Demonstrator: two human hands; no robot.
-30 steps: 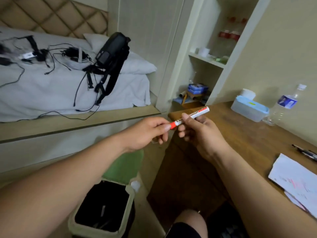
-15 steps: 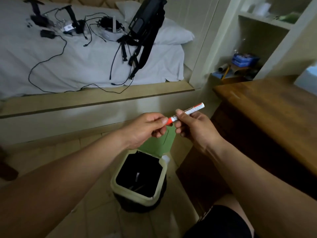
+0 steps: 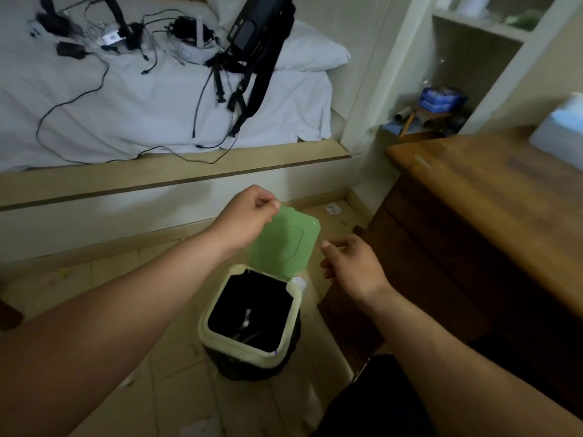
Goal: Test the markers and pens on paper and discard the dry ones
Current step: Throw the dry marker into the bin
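Note:
The red-and-white marker is no longer in either hand, and I cannot pick it out anywhere. My left hand hovers above the bin with its fingers curled and thumb against the forefinger, right at the top corner of the raised green lid; whether it touches the lid is unclear. My right hand hangs right of the lid, fingers loosely curled and holding nothing. Below both stands the open waste bin with a black liner; a pale pen-like piece and some dark sticks lie inside.
The wooden desk runs along the right, its dark front close to my right arm. Behind the bin is a bed strewn with cables and a black bag. Shelves hold small boxes. My knee is at the bottom.
The marker held between both hands has left them. My hands have parted, the left toward the lid's corner, the right dropping lower. My view has tilted down over the bin.

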